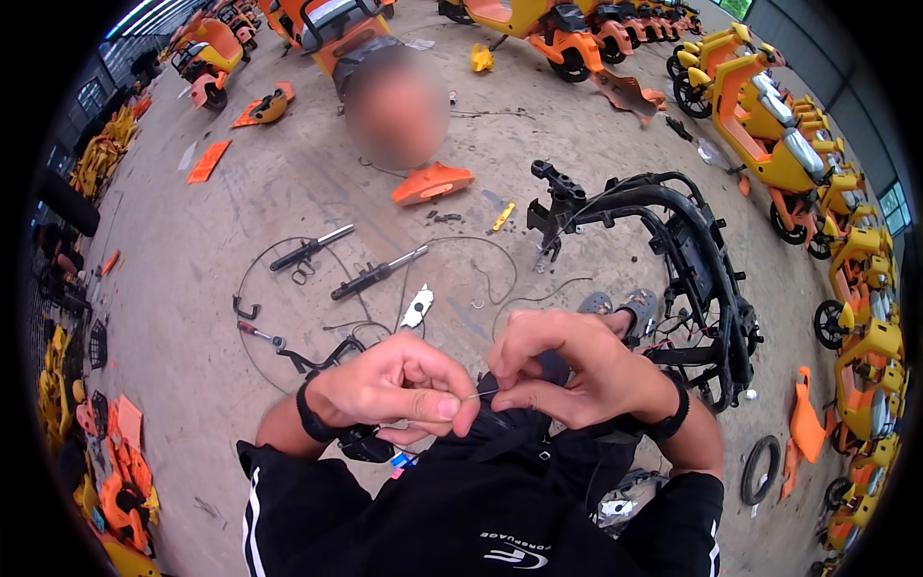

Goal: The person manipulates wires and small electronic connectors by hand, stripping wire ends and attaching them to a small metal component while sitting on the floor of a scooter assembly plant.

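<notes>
Black clothing with white stripes (481, 519) filled the lower edge of the head view, and a small white emblem sat on it near the bottom centre; its wording was not recorded. Both hands met just above this cloth. Left hand (399, 385) had its thumb and forefinger pinched narrow on a thin wire (478, 394), the other fingers curled in. Right hand (567, 370) had its fingertips closed on the same wire and on a bunched black part (519, 418) below it; whether cloth or cable sleeve could not be told. The wire ran short and nearly level between the two pinches, over the person's lap. Each wrist bore a black band.

On the concrete floor (288, 192) beyond the hands lay two black rods with metal ends (375, 274), side by side but apart, inside a loose loop of thin cable. A small white plate (417, 308) lay just beside the nearer rod. A stripped black frame (673, 260) stood to the right, with a sandalled foot (635, 310) near its base. An orange cover (433, 183) rested further out, and a flat orange panel (209, 161) lay to the left.

Rows of orange and yellow scooters (788, 144) lined the far and right edges. Loose orange parts (115, 462) were heaped at the left edge. No boxes, bins or signs could be made out.
</notes>
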Demonstrator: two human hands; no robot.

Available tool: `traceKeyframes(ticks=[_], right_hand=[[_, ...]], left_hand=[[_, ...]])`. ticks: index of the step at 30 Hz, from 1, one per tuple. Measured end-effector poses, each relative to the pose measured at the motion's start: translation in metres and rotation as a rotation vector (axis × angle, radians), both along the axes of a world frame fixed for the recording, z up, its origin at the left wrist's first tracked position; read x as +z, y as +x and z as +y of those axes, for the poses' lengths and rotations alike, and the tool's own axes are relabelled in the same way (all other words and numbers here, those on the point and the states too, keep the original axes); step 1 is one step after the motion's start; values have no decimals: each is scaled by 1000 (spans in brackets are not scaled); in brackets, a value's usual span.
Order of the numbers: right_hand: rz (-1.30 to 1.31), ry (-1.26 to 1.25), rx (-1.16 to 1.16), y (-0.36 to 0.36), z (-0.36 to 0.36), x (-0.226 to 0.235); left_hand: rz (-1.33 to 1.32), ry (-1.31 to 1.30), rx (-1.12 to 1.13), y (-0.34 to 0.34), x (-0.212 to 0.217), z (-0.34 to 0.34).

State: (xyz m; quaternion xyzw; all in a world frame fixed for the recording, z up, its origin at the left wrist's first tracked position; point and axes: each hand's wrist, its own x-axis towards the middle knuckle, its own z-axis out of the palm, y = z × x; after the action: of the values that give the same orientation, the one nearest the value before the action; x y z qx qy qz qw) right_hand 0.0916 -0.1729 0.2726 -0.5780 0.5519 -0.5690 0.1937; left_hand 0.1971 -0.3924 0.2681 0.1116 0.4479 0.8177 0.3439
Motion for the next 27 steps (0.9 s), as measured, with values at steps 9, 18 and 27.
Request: traceKeyframes(ticks=[9,18,27], right_hand=[[202,16,61,-3,-4,20],[278,104,140,-5,-14,30],[-43,224,238,-7,-7,26]], left_hand=[[110,-104,-15,1,1,-1],[132,-159,-10,0,0,-3],[90,-168,8,1,-2,-2]])
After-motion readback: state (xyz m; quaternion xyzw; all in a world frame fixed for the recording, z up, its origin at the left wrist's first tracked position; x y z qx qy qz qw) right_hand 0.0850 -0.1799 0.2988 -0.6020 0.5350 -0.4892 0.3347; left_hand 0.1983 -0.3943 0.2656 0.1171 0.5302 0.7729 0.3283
